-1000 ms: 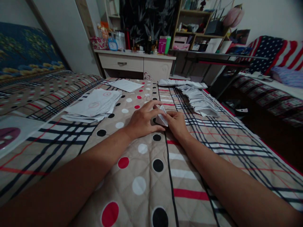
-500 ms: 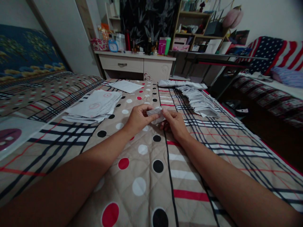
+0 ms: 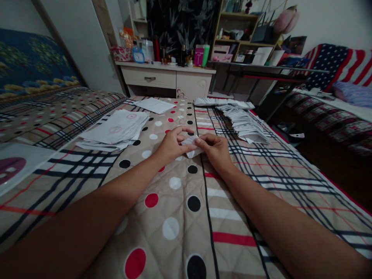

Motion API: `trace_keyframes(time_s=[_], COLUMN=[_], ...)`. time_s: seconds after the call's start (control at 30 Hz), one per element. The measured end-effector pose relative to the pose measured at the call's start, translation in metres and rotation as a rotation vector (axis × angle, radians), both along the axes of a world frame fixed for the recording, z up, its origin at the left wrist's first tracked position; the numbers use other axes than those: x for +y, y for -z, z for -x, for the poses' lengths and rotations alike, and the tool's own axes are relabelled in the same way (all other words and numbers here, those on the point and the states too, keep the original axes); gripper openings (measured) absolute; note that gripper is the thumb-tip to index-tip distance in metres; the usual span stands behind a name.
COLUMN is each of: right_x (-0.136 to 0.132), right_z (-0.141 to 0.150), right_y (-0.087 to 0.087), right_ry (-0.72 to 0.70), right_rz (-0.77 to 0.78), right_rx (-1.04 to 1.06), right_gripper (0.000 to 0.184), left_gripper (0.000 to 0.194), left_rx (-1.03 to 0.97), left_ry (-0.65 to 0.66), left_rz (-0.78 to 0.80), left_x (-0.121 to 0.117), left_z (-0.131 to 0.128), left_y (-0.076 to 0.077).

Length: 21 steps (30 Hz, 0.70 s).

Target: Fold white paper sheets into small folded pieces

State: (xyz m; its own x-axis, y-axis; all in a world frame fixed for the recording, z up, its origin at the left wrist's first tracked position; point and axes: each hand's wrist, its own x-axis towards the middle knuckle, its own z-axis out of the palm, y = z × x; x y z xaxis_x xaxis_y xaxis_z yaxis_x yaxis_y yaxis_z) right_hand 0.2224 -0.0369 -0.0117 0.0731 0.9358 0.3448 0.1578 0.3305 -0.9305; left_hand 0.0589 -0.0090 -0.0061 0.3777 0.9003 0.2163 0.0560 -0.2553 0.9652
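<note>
A small piece of folded white paper (image 3: 192, 148) is held between my two hands, just above the patterned bed cover. My left hand (image 3: 174, 144) pinches its left side, thumb on top and the index finger curved over beyond it. From the right, my right hand (image 3: 214, 149) grips the upper edge between thumb and fingertips. Left of my hands lies a stack of white paper sheets (image 3: 116, 126) with faint reddish round prints. To the right, a row of folded papers (image 3: 244, 123) lies fanned out and overlapping.
Another flat paper sheet (image 3: 155, 105) lies farther back, and a second folded row (image 3: 222, 102) runs along the far right. A plastic item with a purple print (image 3: 17, 166) is at the left edge. Beyond the bed stands a white dresser (image 3: 162, 79) with bottles and boxes.
The folded paper has tilted and now points downward between my hands. My left index finger has lifted and straightened, and my right fingers have closed in at the paper's top edge.
</note>
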Motion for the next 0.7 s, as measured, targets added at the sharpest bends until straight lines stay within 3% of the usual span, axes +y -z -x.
trace_keyframes(time_s=[0.13, 0.27, 0.47, 0.7], right_x=[-0.0015, -0.0016, -0.0014, -0.0031], right_z=[-0.0017, 0.0005, 0.0026, 0.0012], right_y=[-0.0015, -0.0023, -0.0026, 0.0005], right_ry=[0.082, 0.031, -0.102, -0.172], right_rz=[0.048, 0.129, 0.184, 0.173], right_rx=[0.076, 0.144, 0.157, -0.060], right_gripper=[0.024, 0.027, 0.029, 0.029], left_gripper=[0.061, 0.061, 0.048, 0.033], left_rx=[-0.074, -0.185, -0.164, 0.059], left_ry=[0.036, -0.003, -0.104, -0.126], left_rz=[0.165, 0.250, 0.188, 0.091], left_x=[0.0024, 0.0037, 0.0006, -0.0055], left_z=[-0.0015, 0.0002, -0.0004, -0.0070], left_y=[0.0037, 0.0062, 0.0036, -0.0016])
